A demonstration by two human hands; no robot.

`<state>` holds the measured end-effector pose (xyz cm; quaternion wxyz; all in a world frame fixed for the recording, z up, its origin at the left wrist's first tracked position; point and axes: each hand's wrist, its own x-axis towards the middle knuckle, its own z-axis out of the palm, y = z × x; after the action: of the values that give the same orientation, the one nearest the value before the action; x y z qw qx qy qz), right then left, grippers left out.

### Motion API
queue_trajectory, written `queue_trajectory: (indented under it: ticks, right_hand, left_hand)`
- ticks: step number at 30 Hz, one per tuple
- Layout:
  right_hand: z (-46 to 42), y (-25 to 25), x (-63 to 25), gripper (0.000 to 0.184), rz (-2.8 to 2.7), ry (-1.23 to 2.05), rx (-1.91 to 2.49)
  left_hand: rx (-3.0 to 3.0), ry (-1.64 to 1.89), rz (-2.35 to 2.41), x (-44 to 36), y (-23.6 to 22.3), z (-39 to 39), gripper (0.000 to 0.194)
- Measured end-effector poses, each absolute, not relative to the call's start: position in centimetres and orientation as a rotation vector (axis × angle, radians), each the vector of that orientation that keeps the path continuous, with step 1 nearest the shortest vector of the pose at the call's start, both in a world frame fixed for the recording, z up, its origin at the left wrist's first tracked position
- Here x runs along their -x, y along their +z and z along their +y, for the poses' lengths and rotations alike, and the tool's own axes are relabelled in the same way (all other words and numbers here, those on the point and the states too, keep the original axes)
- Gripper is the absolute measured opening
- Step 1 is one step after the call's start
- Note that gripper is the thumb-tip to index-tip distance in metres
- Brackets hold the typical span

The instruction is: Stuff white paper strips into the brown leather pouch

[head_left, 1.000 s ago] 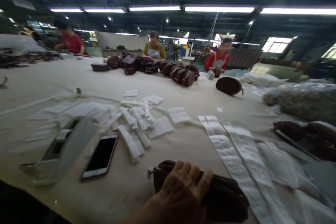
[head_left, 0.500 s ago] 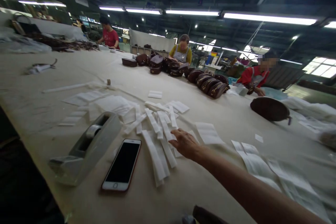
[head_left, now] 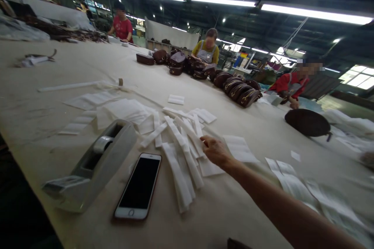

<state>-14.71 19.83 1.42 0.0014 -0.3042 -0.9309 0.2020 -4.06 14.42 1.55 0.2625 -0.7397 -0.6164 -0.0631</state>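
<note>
We stretch our right hand point(head_left: 215, 151) across the bench point(head_left: 58, 66), fingers pinched together on a white strip point(head_left: 191, 137) in the loose pile beside the phone point(head_left: 139, 186) and tape dispenser point(head_left: 93, 163), all within reach.

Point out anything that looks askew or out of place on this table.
The white strips by the right hand lie crisscrossed in a loose heap, not stacked. A smartphone lies among the work materials beside the tape dispenser. Nothing looks spilled or damaged.
</note>
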Motion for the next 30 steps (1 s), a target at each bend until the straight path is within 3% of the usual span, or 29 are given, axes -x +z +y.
queue_trajectory:
  ticks: [6, 9, 16, 24, 30]
  right_hand:
    - [20.1, 6.0, 2.0, 0.032, -2.534, 1.054, 0.740]
    - [18.4, 7.8, -6.3, 0.031, -2.391, 0.838, 0.877]
    - [13.5, 7.6, -19.8, 0.023, -2.303, 0.520, 0.863]
    - [11.9, 6.2, -23.4, 0.039, -2.436, 0.561, 0.496]
    - [11.9, 5.3, -22.9, 0.043, -2.503, 0.383, 0.441]
  left_hand:
    - [2.096, -0.488, -1.505, -0.2, -0.6, 7.7, 0.017]
    - [2.021, -0.877, -1.367, -1.3, -1.1, 4.8, 0.014]
    - [2.027, -1.211, -1.294, -0.7, -0.4, 3.2, 0.013]
    - [1.759, -1.169, -1.175, -1.7, -0.9, 2.0, 0.013]
    - [1.700, -1.030, -1.229, -2.2, -0.6, 1.7, 0.018]
